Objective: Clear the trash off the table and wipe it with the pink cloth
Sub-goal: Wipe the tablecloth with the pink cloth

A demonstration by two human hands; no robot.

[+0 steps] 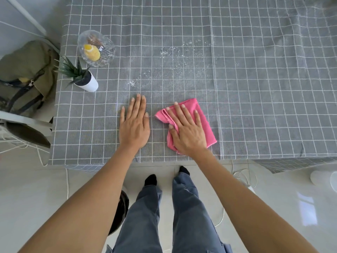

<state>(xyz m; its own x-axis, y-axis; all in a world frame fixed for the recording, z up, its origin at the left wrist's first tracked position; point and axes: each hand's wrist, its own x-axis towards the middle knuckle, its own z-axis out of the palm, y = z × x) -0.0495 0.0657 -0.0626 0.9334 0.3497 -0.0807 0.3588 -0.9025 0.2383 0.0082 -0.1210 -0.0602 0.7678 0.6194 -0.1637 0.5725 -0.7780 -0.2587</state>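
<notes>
The counter (237, 88) wears a grey cloth crossed by a thin white grid, dusted with white specks (175, 57) beyond the pink cloth (202, 117). Far left of the pink cloth, a clear glass dish (107, 50) holds something yellow (91, 52); beside it, a green plant (73, 69) sits in a white pot (90, 82). Off the counter's left edge lies an olive bag (25, 70).
</notes>
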